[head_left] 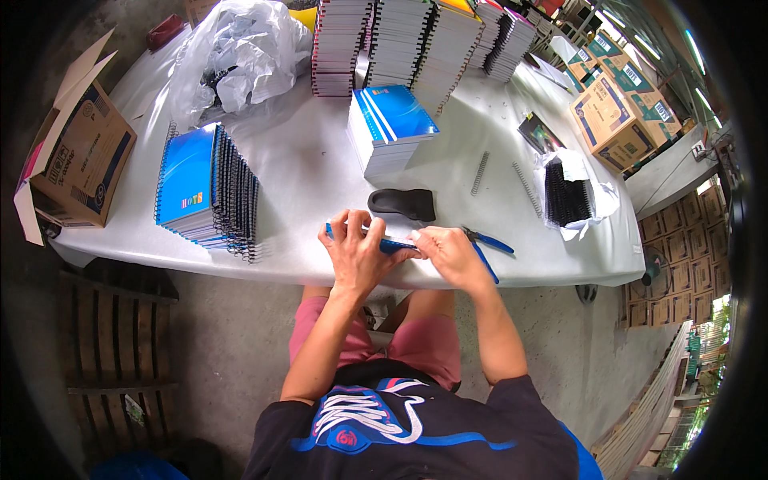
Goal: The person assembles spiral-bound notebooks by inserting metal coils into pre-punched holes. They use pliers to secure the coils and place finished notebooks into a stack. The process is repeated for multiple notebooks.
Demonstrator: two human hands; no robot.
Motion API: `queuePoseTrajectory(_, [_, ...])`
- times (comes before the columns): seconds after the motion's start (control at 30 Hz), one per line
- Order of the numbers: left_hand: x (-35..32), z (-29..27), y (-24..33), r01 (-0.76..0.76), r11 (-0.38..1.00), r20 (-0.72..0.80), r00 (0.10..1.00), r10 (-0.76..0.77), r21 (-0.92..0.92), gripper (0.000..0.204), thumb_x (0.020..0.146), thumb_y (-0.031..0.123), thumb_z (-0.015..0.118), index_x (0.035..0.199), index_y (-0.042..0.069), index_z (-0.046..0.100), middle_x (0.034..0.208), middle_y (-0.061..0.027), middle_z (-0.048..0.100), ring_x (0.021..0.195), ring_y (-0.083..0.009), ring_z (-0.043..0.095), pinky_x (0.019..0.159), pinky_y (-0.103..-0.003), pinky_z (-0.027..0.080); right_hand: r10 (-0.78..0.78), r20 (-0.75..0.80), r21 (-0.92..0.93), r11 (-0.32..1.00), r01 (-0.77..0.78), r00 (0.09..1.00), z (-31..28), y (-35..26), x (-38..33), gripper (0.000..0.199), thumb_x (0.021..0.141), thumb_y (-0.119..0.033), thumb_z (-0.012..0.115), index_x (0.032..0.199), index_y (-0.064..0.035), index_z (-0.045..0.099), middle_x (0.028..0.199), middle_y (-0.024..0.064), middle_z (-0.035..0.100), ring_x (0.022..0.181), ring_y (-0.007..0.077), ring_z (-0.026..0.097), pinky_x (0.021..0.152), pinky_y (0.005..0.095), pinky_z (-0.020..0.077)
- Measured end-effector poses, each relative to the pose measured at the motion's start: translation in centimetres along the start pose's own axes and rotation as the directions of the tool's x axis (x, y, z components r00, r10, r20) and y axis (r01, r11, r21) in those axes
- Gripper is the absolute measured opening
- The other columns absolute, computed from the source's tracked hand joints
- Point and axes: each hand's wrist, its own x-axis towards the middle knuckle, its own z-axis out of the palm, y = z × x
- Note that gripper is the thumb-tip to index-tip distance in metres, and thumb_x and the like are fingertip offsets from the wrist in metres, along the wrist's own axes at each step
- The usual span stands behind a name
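A blue-covered notebook stands edge-up at the table's front edge, seen mostly along its narrow side. My left hand grips it from above, fingers curled over it. At its right end my right hand is closed, thumb and fingers pinched at the notebook's edge; whatever is between them is too small to make out. Blue-handled pliers lie just right of my right hand. Behind the notebook rests a black, smoothly curved block.
Spiral-bound blue notebooks are stacked at left, loose blue-covered ones mid-table. Loose coils lie near a white bag of black coils. Taller notebook stacks, a plastic bag and cartons surround the white table.
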Motion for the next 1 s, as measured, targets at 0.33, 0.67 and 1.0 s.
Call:
queuePoseTrajectory(0.33, [0.4,-1.9,-0.7,-0.050,0.992,0.050,0.997,0.056,-0.120,0.063,0.049,0.060,0.076,0.077,0.008,0.054,0.089,-0.0056,0.051,0.095,-0.0273,0.044,0.082,-0.042,0.036,-0.306,-0.184,-0.338,0.912,0.232,0.934,-0.7,3.0,5.9,0.039,0.071,0.004,0.055,0.107,-0.0090,0.062,0.101,0.0095,0.061,0.098,0.0262,0.058,0.085,0.0356,0.0501])
queuePoseTrajectory(0.67, [0.9,-1.6,-0.8,-0.039,0.985,0.069,0.996,0.051,-0.169,0.063,0.051,0.057,0.076,0.075,0.004,0.054,0.092,-0.0092,0.051,0.096,-0.0294,0.045,0.084,-0.043,0.036,-0.326,-0.153,0.664,0.665,0.341,0.933,-0.3,4.5,2.9,0.021,0.064,0.012,0.060,0.080,0.0023,0.069,0.081,0.0117,0.066,0.080,0.0193,0.063,0.075,0.0285,0.0492])
queuePoseTrajectory(1.0, [1.1,-1.9,-1.2,-0.017,0.979,0.139,0.989,0.046,-0.203,0.058,0.047,0.050,0.081,0.071,0.005,0.054,0.096,-0.0087,0.050,0.101,-0.0290,0.044,0.082,-0.042,0.038,-0.491,-0.011,0.376,0.805,0.458,0.871,-1.0,0.2,3.0,0.031,0.060,0.016,0.056,0.079,-0.0033,0.072,0.078,0.0061,0.063,0.073,0.0128,0.059,0.065,0.0250,0.0450])
